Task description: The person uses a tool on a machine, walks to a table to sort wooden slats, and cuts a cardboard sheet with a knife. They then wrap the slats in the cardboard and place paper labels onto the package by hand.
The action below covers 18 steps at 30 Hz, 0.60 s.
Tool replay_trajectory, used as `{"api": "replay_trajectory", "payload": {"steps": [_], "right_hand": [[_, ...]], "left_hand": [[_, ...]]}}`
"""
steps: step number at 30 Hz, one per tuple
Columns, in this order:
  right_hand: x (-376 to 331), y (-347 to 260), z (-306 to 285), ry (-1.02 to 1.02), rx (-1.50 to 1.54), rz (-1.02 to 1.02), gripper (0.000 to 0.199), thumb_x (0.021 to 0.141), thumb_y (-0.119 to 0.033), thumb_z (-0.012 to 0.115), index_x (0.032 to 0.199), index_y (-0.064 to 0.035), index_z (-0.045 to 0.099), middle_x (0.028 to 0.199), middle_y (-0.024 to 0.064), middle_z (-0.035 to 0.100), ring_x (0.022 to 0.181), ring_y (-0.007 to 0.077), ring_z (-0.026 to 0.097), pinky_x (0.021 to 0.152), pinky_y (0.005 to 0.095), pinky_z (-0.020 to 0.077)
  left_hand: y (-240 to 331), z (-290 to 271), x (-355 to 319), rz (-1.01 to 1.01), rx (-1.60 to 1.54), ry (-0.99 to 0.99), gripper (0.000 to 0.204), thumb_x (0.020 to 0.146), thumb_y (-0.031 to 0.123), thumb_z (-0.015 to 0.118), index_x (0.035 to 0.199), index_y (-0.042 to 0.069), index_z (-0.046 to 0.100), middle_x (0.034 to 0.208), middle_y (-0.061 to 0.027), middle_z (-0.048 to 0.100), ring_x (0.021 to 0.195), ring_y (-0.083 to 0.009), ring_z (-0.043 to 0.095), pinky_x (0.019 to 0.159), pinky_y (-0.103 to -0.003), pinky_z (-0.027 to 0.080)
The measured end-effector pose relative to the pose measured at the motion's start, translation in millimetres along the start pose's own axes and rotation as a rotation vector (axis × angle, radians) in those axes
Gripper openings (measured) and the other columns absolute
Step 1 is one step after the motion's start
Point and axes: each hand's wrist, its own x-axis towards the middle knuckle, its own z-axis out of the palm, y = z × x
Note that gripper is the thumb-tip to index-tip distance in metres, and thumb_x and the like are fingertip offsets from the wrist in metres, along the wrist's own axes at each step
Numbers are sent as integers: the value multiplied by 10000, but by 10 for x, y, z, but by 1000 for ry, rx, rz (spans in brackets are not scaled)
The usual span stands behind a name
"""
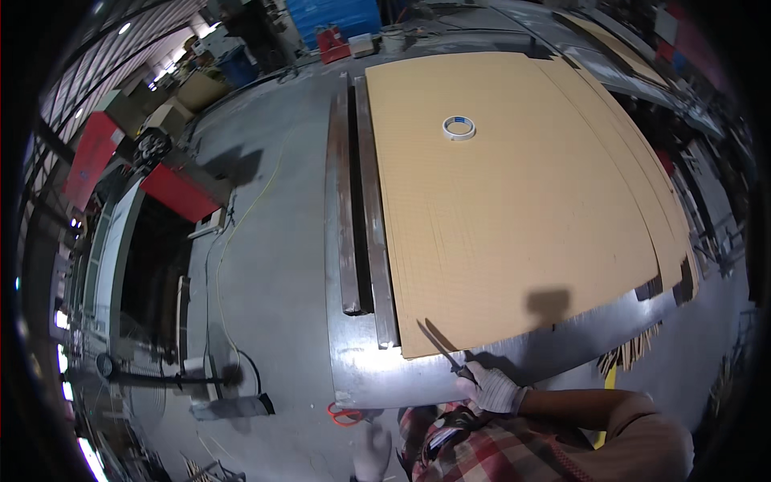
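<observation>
My gloved right hand (491,389) is closed around a knife (440,347) with a narrow blade and a dark handle. The blade points up and left, over the near left corner of a large tan cardboard sheet (514,193). My left hand (372,450) is low in the view, blurred, below the metal table's near edge. Just above it is an orange-handled tool (344,415) that looks like scissors. Whether the left fingers grip it cannot be made out. A white roll of tape (458,128) lies on the far part of the cardboard.
Two long brown metal bars (377,241) lie along the cardboard's left side on the metal table (361,377). More cardboard layers show at the right. Red and grey machinery (181,191) stands at the left, with a yellow cable (233,241) on the grey floor.
</observation>
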Motion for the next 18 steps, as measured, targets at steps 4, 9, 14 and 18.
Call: {"api": "replay_trajectory", "payload": {"steps": [4, 9, 14, 18], "right_hand": [[173, -301, 296, 166, 78, 90, 364, 901, -343, 516, 1060, -21, 451, 809, 268, 610, 750, 439, 603, 677, 506, 465], [268, -651, 820, 350, -2, 291, 412, 914, -380, 472, 1089, -8, 454, 879, 269, 620, 816, 432, 610, 749, 497, 469], [-99, -1203, 792, 273, -36, 410, 453, 945, -401, 367, 1153, -7, 449, 1033, 284, 588, 972, 429, 578, 859, 494, 441], [-18, -1470, 674, 225, -98, 585, 386, 941, -337, 375, 1108, -21, 521, 1038, 252, 595, 980, 400, 594, 825, 478, 468]], "left_hand": [[1157, -216, 1557, 755, 448, 53, 433, 680, 205, 714, 1077, 98, 577, 1091, -131, 540, 1038, -323, 500, 870, -432, 395], [1150, -393, 2318, 1151, 415, 21, 268, 610, 219, 710, 832, 143, 580, 943, -40, 564, 1031, -267, 501, 821, -440, 386], [1421, -551, 2719, 1045, 703, -33, 376, 632, 320, 726, 929, 122, 605, 1024, -87, 557, 1108, -287, 457, 922, -457, 345], [1968, 24, 3070, 1131, 420, -235, 547, 772, 408, 615, 1189, 71, 510, 1250, -174, 465, 1254, -357, 340, 1041, -488, 247]]}}
